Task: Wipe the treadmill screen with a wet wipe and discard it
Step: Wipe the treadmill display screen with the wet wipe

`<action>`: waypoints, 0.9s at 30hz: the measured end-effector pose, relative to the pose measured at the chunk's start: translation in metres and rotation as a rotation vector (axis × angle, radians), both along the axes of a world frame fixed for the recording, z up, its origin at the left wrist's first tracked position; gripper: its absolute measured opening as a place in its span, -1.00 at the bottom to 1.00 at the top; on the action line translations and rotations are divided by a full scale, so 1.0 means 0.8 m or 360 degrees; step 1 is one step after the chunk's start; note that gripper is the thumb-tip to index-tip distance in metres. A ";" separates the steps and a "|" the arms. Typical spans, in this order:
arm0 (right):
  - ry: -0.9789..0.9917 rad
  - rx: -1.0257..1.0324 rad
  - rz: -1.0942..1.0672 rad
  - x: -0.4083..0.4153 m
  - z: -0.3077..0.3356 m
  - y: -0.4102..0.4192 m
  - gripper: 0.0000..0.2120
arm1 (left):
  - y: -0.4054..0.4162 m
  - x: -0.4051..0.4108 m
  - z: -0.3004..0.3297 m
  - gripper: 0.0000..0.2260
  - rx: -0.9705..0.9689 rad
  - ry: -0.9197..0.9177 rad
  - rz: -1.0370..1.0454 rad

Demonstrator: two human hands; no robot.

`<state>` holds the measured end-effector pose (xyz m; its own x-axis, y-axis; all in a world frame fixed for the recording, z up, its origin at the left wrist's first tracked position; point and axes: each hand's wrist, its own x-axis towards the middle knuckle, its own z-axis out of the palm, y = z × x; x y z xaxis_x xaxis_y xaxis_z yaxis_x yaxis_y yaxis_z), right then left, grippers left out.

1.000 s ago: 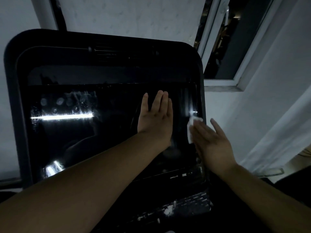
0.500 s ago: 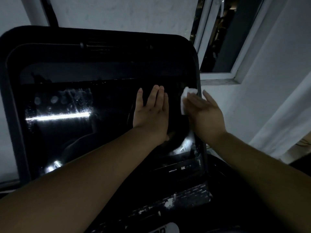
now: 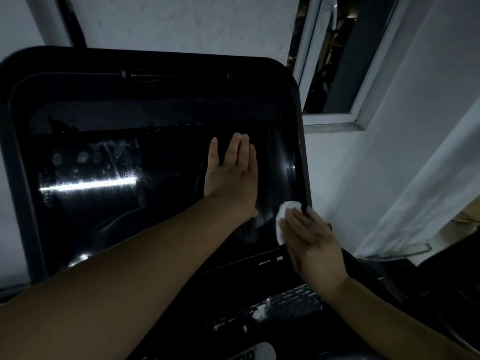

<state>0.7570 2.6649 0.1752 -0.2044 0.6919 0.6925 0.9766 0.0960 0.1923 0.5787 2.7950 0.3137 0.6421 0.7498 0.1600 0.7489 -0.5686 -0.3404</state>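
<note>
The person is mid-wipe: the right hand (image 3: pixel 311 242) presses a crumpled wet wipe (image 3: pixel 281 219) flat under its fingers against the lower right corner of the treadmill screen (image 3: pixel 155 203), while the left hand (image 3: pixel 231 175) rests open and empty on the glass. The smeared left side looks untouched, so the next pass should probably sweep leftward before discarding.

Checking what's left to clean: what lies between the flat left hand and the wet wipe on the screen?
In the head view, only a narrow strip of bare glossy screen separates the left hand from the wet wipe under the right hand.
</note>
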 end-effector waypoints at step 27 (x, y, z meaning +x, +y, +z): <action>-0.0024 0.0079 -0.0095 0.008 0.091 0.069 -0.67 | -0.010 -0.103 -0.019 0.21 -0.0073 -0.0021 0.0078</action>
